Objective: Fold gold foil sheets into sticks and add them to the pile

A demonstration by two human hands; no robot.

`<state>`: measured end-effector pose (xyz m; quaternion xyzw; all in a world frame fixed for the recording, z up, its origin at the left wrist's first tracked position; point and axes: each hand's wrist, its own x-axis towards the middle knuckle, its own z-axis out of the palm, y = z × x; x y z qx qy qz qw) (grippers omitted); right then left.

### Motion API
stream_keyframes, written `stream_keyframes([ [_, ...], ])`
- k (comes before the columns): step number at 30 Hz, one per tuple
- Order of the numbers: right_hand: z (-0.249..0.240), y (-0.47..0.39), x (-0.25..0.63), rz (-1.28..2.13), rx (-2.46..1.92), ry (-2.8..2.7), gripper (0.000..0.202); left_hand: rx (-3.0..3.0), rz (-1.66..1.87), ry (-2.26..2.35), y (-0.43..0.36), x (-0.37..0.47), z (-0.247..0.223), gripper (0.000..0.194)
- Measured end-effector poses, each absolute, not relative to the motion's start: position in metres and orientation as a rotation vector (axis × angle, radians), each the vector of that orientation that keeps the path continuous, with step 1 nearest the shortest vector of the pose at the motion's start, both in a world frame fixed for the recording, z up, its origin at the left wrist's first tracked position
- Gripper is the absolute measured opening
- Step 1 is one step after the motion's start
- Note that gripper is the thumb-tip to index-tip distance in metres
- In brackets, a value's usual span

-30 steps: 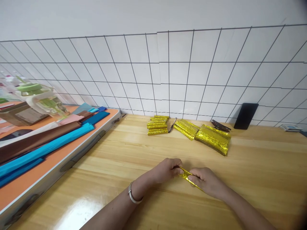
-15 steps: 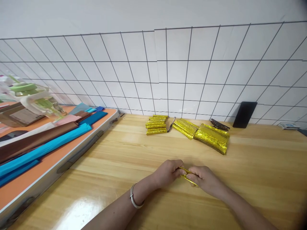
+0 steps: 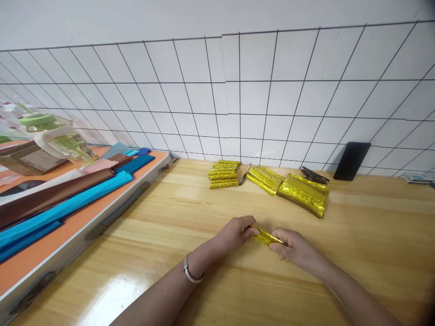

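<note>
In the head view, a narrow gold foil strip [image 3: 265,237] is pinched lengthwise between left hand [image 3: 236,234] and right hand [image 3: 295,248].

Both forearms angle inward, left hand [image 3: 239,234] and right hand [image 3: 291,246] pinching, slightly apart.

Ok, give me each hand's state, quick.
Left hand: closed, pinching one end of the gold strip.
Right hand: closed, gripping the strip's other end.
</note>
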<state>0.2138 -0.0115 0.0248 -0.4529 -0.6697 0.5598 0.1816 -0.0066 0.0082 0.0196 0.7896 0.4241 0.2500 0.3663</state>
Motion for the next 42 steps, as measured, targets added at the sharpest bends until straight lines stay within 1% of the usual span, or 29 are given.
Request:
stream_keyframes([
  [5, 0.026, -0.011, 0.214, 1.467, -1.285, -1.979, 0.017, 2.003, 0.654, 1.076, 0.008, -0.008, 0.024, 0.023],
  [12, 0.022, -0.009, 0.219, 1.578, -1.226, -1.881, 0.008, 1.917, 0.709, 1.086, 0.013, -0.011, 0.017, 0.022],
  [19, 0.024, -0.006, 0.22, 1.654, -1.27, -1.77, 0.016, 1.874, 0.673, 1.085, 0.018, -0.017, 0.019, 0.023],
  [25, 0.018, -0.006, 0.223, 1.672, -1.245, -1.762, 0.02, 1.813, 0.549, 1.021, 0.02, -0.021, 0.017, 0.022],
  [34, 0.014, -0.002, 0.221, 1.457, -1.287, -1.732, 0.021, 1.916, 0.344, 0.976, 0.003, -0.014, 0.035, 0.018],
  [38, 0.019, -0.008, 0.214, 1.466, -1.235, -1.767, 0.021, 1.782, 0.345, 0.899, -0.006, -0.003, 0.032, 0.02],
  [42, 0.024, -0.012, 0.211, 1.515, -1.223, -1.716, 0.027, 1.584, 0.368, 0.866, -0.011, 0.007, 0.025, 0.025],
])
